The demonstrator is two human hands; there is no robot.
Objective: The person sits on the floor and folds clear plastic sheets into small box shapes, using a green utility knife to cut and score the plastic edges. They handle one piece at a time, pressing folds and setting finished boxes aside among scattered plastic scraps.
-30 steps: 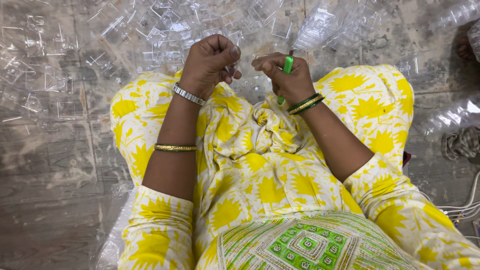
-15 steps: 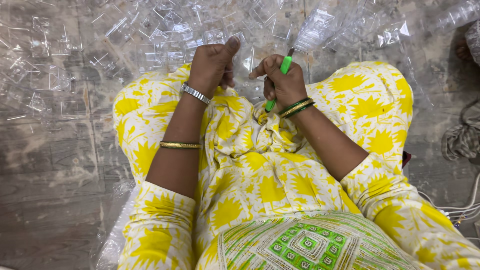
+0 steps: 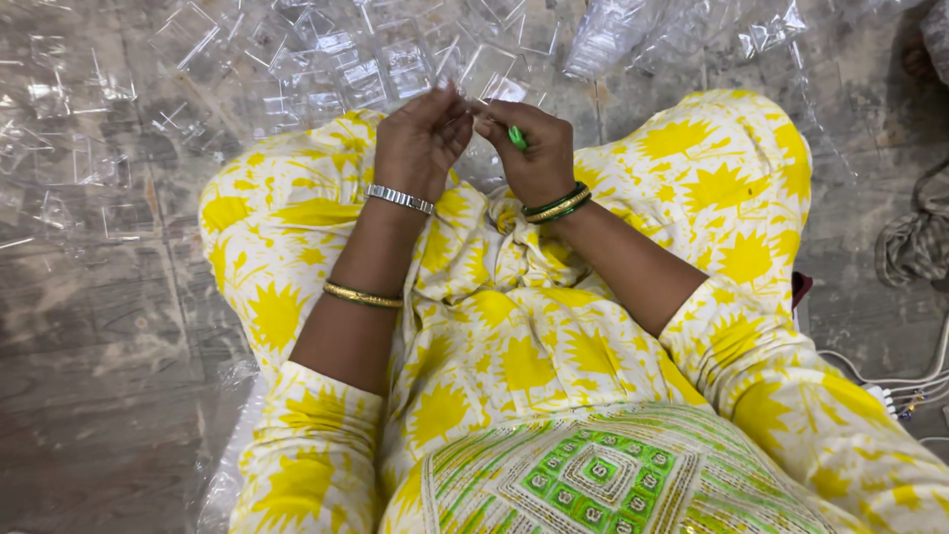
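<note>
I sit cross-legged on the floor in a yellow patterned dress. My left hand (image 3: 420, 143), with a silver watch band and a gold bangle, has its fingertips pinched together against my right hand's fingers. They seem to grip a small clear plastic piece (image 3: 473, 107) that is hard to make out. My right hand (image 3: 532, 156), wearing green bangles, is closed around a short green tool (image 3: 517, 136); only its tip shows. Both hands hover over my lap, just before the pile of clear plastic boxes (image 3: 366, 74).
Several clear plastic boxes and lids lie scattered over the grey floor ahead and to the left (image 3: 89, 148). Crumpled clear plastic bags (image 3: 692, 35) lie at the top right. A coiled rope (image 3: 914, 242) and white cables (image 3: 890, 391) sit at the right edge.
My left hand reached out to the plastic pile, then drew back to meet my right hand. The green tool, which stood up from the fist, is now mostly hidden.
</note>
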